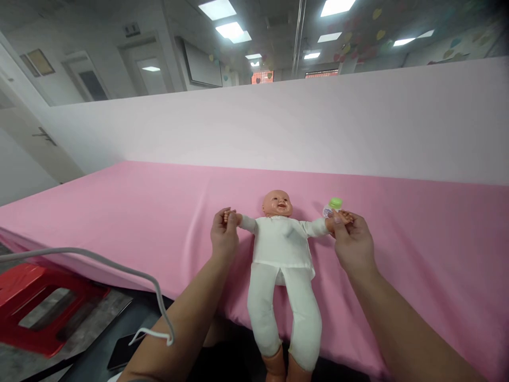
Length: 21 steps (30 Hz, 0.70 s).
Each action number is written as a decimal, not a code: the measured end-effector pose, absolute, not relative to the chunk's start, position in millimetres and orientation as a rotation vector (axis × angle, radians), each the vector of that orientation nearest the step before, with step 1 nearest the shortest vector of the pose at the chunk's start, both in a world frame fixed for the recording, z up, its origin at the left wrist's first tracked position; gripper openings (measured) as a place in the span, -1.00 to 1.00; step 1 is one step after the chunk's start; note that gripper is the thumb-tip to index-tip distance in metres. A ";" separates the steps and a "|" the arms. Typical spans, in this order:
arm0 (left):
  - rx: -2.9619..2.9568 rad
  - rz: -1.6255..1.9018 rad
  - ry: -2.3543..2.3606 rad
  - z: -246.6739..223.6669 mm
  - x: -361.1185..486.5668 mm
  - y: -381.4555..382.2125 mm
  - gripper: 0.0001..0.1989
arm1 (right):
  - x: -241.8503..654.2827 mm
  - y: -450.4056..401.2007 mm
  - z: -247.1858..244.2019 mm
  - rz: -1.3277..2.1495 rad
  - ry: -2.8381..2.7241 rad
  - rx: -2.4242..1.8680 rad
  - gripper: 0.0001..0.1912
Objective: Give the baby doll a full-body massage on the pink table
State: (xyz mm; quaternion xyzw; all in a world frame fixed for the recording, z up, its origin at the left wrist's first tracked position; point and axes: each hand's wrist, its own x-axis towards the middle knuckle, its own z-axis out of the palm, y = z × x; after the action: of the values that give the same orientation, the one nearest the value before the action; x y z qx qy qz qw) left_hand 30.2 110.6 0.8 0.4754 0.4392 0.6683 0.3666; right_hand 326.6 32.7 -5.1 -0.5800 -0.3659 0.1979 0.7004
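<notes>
A baby doll (283, 241) in a white top and white trousers lies face up on the pink sheet (159, 212). Its arms are stretched out to both sides, and its lower legs hang over the near edge. My left hand (225, 233) is closed around the doll's hand on the left of the view. On the other side, my right hand (356, 241) grips the doll's other hand, thumb on top. Just behind my right hand stands a small bottle with a green cap (335, 203), its lower part partly hidden by my fingers.
A white wall with glass above (298, 127) runs along the table's far side. At the lower left are a red plastic stool (47, 302), a dark phone (121, 353) and a looping grey cable (119, 267). A door (32, 143) stands at far left.
</notes>
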 end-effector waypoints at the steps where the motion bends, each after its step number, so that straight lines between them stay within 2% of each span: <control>1: 1.337 1.703 1.124 1.6 35.7 104.7 -0.74 | 319.0 29.2 -3.2 0.385 -0.904 -1.299 -0.56; 5: 1.808 1.575 1.124 1.2 49.8 87.1 -0.73 | 294.6 20.8 -4.8 0.290 -1.235 -1.341 -0.50; 9: 2.154 1.404 1.090 -2.1 52.1 80.1 -0.68 | 281.9 19.1 -10.1 0.191 -1.688 -1.308 -0.61; 12: 2.354 1.271 1.021 -5.2 52.4 79.2 -0.63 | 276.9 18.9 -10.7 0.117 -1.912 -1.240 -0.58; 16: 2.546 1.157 0.978 -8.5 53.4 79.6 -0.62 | 274.9 18.4 -9.4 0.072 -2.000 -1.224 -0.51; 21: 2.529 1.191 1.018 -9.1 50.9 81.0 -0.63 | 278.0 17.5 -8.4 0.081 -1.967 -1.241 -0.54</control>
State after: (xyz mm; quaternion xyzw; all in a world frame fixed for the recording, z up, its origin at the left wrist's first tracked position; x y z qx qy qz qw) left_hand 50.9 81.0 -9.1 0.8471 0.3411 0.3989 0.0833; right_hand 278.0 17.5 -8.4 -0.4897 -0.7761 0.0320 0.3961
